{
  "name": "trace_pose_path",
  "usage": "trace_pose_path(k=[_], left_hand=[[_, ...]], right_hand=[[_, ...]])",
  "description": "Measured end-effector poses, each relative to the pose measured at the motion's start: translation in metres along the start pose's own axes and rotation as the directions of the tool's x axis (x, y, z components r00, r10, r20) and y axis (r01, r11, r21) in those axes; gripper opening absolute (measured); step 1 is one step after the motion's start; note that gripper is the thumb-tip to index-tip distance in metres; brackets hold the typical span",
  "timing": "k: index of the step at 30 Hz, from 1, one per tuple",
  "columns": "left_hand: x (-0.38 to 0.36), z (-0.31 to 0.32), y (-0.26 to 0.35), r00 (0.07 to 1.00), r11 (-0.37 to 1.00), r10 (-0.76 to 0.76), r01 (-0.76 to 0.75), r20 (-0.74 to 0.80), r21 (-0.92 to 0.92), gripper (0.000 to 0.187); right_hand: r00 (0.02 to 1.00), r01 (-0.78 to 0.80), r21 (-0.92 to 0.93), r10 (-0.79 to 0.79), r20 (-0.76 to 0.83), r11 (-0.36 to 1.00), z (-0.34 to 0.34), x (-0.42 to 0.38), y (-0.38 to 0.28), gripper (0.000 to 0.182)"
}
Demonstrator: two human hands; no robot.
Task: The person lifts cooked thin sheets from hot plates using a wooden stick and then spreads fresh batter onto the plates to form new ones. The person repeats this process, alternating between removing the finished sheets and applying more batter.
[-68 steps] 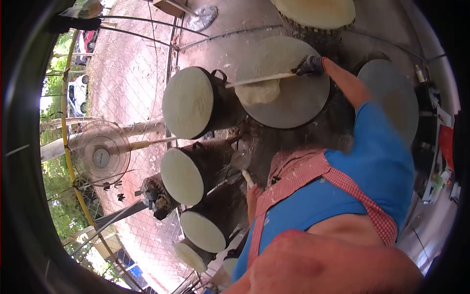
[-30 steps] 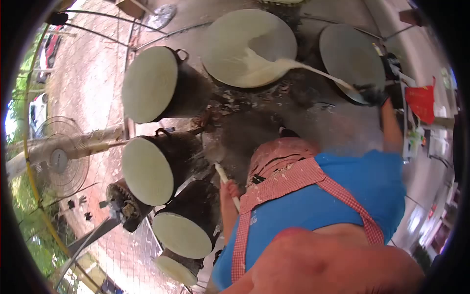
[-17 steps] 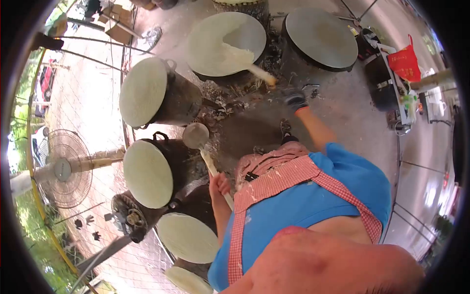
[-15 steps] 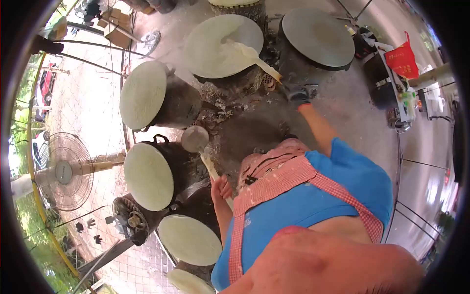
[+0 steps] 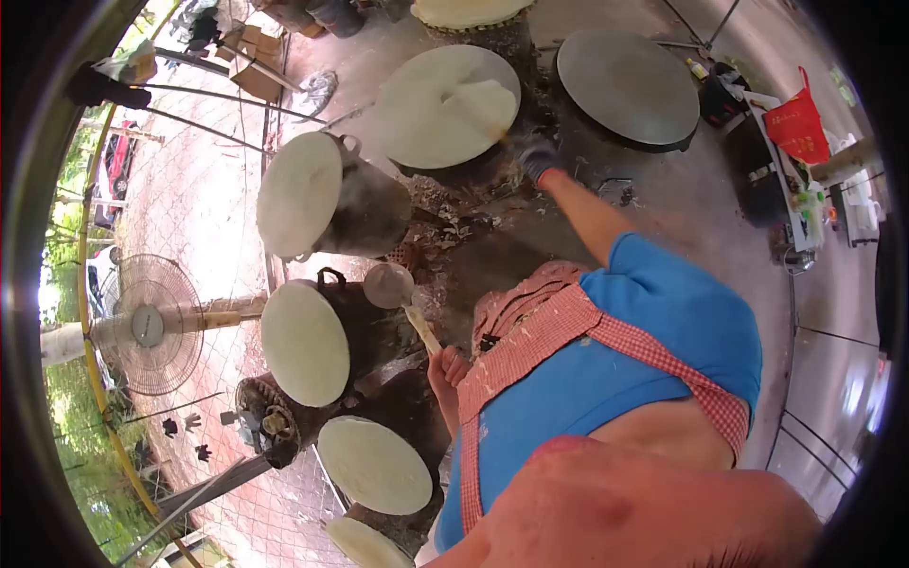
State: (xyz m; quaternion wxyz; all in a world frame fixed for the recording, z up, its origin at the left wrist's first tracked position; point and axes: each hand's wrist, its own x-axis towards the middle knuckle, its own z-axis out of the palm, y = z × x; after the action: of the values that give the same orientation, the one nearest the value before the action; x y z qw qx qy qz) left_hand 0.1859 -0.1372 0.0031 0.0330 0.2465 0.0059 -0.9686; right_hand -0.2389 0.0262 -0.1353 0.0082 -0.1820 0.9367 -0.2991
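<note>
My left hand (image 5: 449, 366) is closed round the pale handle of a ladle (image 5: 388, 285), whose round bowl is between my apron and the stoves. My right hand (image 5: 539, 163), in a dark glove, reaches out to the edge of a round griddle (image 5: 417, 137) coated with pale batter. It grips the handle of a spreader (image 5: 488, 106). The spreader's batter-covered blade lies on the right part of the griddle, blurred by motion, so its exact outline is hard to tell.
A bare grey griddle (image 5: 630, 90) stands right of the coated one. Other pale-coated griddles, including one at left (image 5: 301, 194) and a lower one (image 5: 305, 343), ring me on drum stoves. A fan (image 5: 147, 325) stands at left, a red bag (image 5: 797, 128) at right.
My right hand has moved left and nearer the griddle's edge, and the spreader's blade has swept across the batter to the right. The ladle stays in my left hand. The view has shifted slightly.
</note>
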Motion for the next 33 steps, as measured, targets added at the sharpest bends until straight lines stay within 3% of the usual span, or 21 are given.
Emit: trace_pose_path(k=[1,2,3,5,6,9,11,13,15,16,17,19,20,23,24,26,27,28,29,30,33], left_hand=[[0.007,0.005,0.0,0.999,0.999,-0.037,0.037,0.024,-0.003,0.03],[0.016,0.011,0.002,0.996,0.997,-0.071,0.071,0.054,0.002,0.031],[0.021,0.01,0.006,0.984,0.993,-0.116,0.117,0.136,0.003,0.01],[0.031,0.008,0.012,0.933,0.978,-0.204,0.205,0.296,0.029,0.041],[0.04,0.015,0.01,0.966,0.983,-0.182,0.181,0.182,0.026,0.007],[0.053,0.019,0.011,0.981,0.986,-0.166,0.166,-0.096,-0.008,0.032],[0.08,-0.006,0.02,0.94,0.94,-0.339,0.337,0.031,0.043,0.034],[0.093,0.005,0.018,0.935,0.935,-0.354,0.353,-0.036,-0.015,0.035],[0.098,-0.002,0.014,0.953,0.932,-0.26,0.289,-0.152,0.217,0.036],[0.103,-0.028,0.02,0.943,0.932,-0.332,0.331,-0.019,0.144,0.034],[0.12,-0.021,0.014,0.946,0.935,-0.325,0.321,0.002,0.15,0.034],[0.104,-0.007,0.003,0.946,0.956,-0.275,0.288,-0.172,0.053,0.033],[0.105,0.003,-0.004,0.947,0.972,-0.233,0.236,-0.22,-0.012,0.032],[0.108,0.005,-0.005,0.938,0.94,-0.341,0.341,-0.061,-0.023,0.031],[0.096,0.038,-0.017,0.904,0.978,-0.121,0.18,-0.41,0.107,0.031],[0.083,0.045,-0.022,0.893,0.962,0.007,0.117,-0.451,0.245,0.031],[0.082,0.035,-0.016,0.884,0.949,0.045,0.108,-0.466,0.296,0.032],[0.082,0.025,-0.01,0.873,0.933,0.083,0.102,-0.48,0.346,0.032],[0.082,0.015,-0.003,0.861,0.914,0.121,0.098,-0.494,0.394,0.033],[0.089,0.009,-0.004,0.903,0.949,0.035,0.104,-0.429,0.297,0.032],[0.063,0.0,0.014,0.954,0.989,-0.14,0.147,-0.266,0.007,0.03]], right_hand=[[0.966,0.205,-0.193,-0.231,-0.119,0.959,0.019,0.001,-0.006,0.034],[0.985,0.162,-0.077,-0.157,0.068,0.984,0.013,-0.015,-0.015,0.033],[0.979,0.125,-0.01,-0.121,0.165,0.992,0.016,-0.021,0.001,0.033],[0.955,0.054,0.101,-0.081,0.285,0.993,-0.008,-0.025,0.026,0.033],[0.967,0.031,0.14,-0.066,0.246,0.99,-0.042,-0.009,0.031,0.033],[0.996,-0.07,0.141,0.061,0.062,0.988,-0.067,0.055,0.038,0.034],[0.996,-0.017,0.068,0.023,-0.088,0.998,-0.031,0.05,0.034,0.034],[0.998,-0.003,0.129,0.012,-0.068,0.992,-0.023,-0.008,0.028,0.035],[1.0,-0.028,0.204,0.026,0.014,0.978,-0.04,-0.035,0.031,0.036],[0.999,-0.039,0.25,0.036,0.017,0.967,-0.057,-0.03,0.03,0.036],[0.999,-0.035,0.291,0.04,-0.014,0.956,-0.076,-0.003,0.032,0.036],[0.993,-0.061,0.35,0.091,-0.069,0.935,-0.088,0.063,0.027,0.037],[0.983,-0.186,0.371,0.169,0.079,0.91,-0.073,0.109,0.036,0.038],[0.968,-0.177,-0.047,0.183,0.17,0.983,-0.087,0.197,-0.004,0.035],[0.965,-0.192,-0.026,0.194,0.176,0.981,-0.071,0.185,0.001,0.035],[0.985,-0.167,0.455,0.173,0.028,0.875,-0.04,0.181,0.036,0.036],[0.996,-0.082,0.276,0.067,0.065,0.958,-0.033,0.161,0.037,0.037],[0.971,-0.216,0.654,0.229,0.067,0.725,0.016,0.137,0.041,0.042],[0.965,-0.238,0.653,0.249,0.078,0.719,0.018,0.102,0.011,0.042],[0.968,-0.141,0.323,0.198,-0.152,0.936,-0.014,0.08,-0.032,0.043],[0.962,-0.246,0.063,0.236,0.138,0.967,-0.071,0.066,-0.022,0.049]])
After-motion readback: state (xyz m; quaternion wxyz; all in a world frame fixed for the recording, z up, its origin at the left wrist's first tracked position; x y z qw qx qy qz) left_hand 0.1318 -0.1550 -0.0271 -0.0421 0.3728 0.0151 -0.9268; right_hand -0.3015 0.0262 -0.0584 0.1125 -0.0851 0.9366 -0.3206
